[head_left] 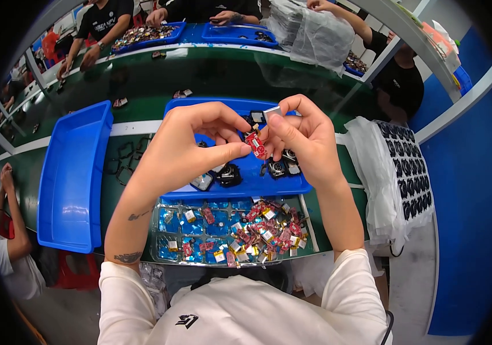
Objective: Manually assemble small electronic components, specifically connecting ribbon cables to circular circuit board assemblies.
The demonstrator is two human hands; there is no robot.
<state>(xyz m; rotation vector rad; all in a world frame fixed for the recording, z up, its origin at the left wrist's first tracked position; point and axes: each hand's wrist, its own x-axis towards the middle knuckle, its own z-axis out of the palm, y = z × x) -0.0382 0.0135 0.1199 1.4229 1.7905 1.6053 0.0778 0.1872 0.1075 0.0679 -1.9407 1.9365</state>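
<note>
Left hand: our left hand [185, 144] is closed in a pinch, thumb and forefinger meeting on the red board [255, 144].
Right hand: our right hand [305, 141] is closed too, fingertips on the same board from the other side, and it also grips a small silver cell [273, 111] at its upper fingers.
Board: it sits between the two hands, raised off the blue tray [240, 187], with a small black part [257, 117] just above it; we cannot tell whether the cell is already joined to the board.
Done so far: just below the hands, on the tray, lie a few black round housings [228, 174]; we judge them to be pieces waiting or finished, but the picture does not settle which.
Left to do: nearer our body than the hands, the clear tray [165, 247] holds a heap of loose boards and cells [257, 233], so by our reckoning much of the stock is unworked.
Left of the left hand: a blue bin [73, 178].
Right of the right hand: a sheet of black parts [409, 167] on white wrap.
</note>
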